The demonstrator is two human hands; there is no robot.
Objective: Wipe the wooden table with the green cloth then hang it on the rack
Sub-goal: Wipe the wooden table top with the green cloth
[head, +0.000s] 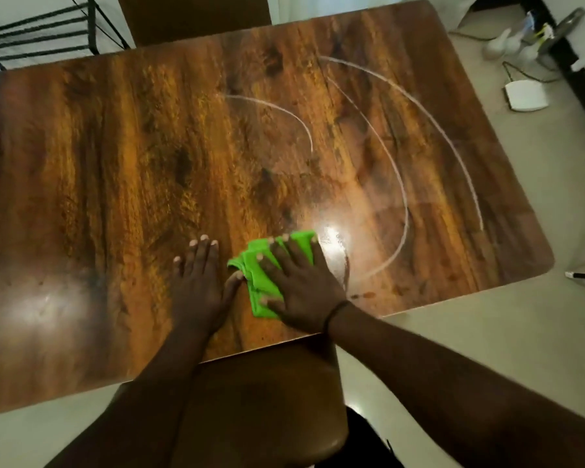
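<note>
A: Start with the wooden bench (pixel 115 157). What do you see on it?

B: Pale curved streaks (pixel 402 197) arcing across the side toward 2 o'clock, and glare near the middle.

A: Those arcs look like residue, so I'd overlap your passes there instead of leaving gaps. Where's the green cloth (pixel 260 282)?

B: Bunched up at the near edge, around 6 o'clock, flat on the wood.

A: Your right hand (pixel 299 285) lies spread on top of it, fingers open, pressing rather than gripping. Keep that even pressure. Your left hand (pixel 196 282) rests flat and empty on the bench, its thumb touching the cloth's edge.

B: And the rack (pixel 44 32)?

A: Off at 11 o'clock, beyond the far corner. Leave it until the streaks are gone.
</note>
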